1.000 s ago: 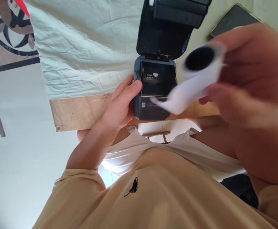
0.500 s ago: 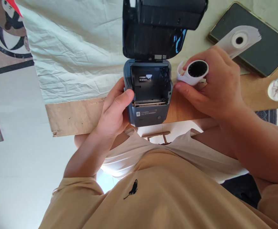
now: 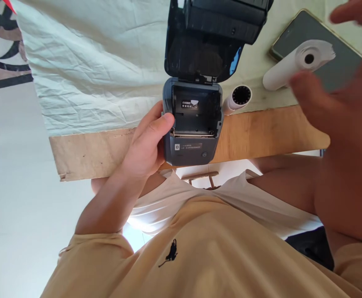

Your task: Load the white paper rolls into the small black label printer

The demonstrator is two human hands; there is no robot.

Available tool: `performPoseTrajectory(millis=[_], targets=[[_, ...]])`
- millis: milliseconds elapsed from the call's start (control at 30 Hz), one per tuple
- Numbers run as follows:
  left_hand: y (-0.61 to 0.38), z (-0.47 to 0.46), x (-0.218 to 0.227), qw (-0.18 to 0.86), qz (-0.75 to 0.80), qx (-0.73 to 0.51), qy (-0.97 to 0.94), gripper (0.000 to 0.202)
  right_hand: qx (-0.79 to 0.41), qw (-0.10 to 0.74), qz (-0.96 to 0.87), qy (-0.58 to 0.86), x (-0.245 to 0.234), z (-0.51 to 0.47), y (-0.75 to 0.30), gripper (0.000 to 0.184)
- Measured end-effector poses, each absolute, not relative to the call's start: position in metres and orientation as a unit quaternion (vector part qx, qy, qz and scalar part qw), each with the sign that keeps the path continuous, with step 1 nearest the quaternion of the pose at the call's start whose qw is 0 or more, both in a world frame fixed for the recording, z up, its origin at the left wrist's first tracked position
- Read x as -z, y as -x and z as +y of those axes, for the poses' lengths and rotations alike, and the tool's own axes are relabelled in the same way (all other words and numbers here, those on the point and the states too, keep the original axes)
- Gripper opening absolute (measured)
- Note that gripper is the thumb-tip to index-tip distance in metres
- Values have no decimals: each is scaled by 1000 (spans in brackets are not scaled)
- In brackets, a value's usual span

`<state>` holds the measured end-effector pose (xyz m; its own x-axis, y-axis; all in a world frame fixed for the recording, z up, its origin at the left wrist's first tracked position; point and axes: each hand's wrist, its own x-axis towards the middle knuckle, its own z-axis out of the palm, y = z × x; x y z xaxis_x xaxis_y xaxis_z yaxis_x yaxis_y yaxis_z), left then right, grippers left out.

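Note:
A small dark grey label printer (image 3: 193,136) stands at the table's near edge with its lid (image 3: 212,37) flipped up and its paper bay empty. My left hand (image 3: 146,145) grips the printer's left side, thumb on its top rim. A nearly used-up roll with a black core (image 3: 238,98) lies on the table just right of the printer. A fuller white paper roll (image 3: 295,64) rests against a dark phone (image 3: 317,54). My right hand (image 3: 339,99) hovers close to the camera over that roll, fingers spread, holding nothing.
A wrinkled pale cloth (image 3: 100,74) covers most of the wooden table (image 3: 261,132), leaving its near edge bare. A patterned floor inlay (image 3: 1,45) shows at the upper left. My beige shirt (image 3: 184,248) fills the lower view.
My right hand set the black-cored roll down beside the printer and let go, then lifted towards the fuller white roll. The left hand stayed on the printer.

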<state>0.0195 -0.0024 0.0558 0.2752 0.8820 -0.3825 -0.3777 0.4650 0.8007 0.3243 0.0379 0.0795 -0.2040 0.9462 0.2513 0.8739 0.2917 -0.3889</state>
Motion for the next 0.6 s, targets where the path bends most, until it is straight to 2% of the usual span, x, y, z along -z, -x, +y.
performPoseTrajectory(millis=[67,200,300,400,600], targets=[[-20,-1,-55,741,428,-418,-304,37,-24,179,-800,572,-67,48,-336,69],[-20,1,-53,744,423,-411,-315,45,44,237,-771,590,-45,56,-342,56],[-20,1,-50,741,421,-417,-316,44,36,270,-754,598,-41,53,-337,46],[-19,1,-46,741,398,-447,-306,37,-14,306,-751,585,-43,48,-332,48],[-19,-1,-45,740,385,-457,-309,32,-58,257,-826,498,-38,47,-324,43]])
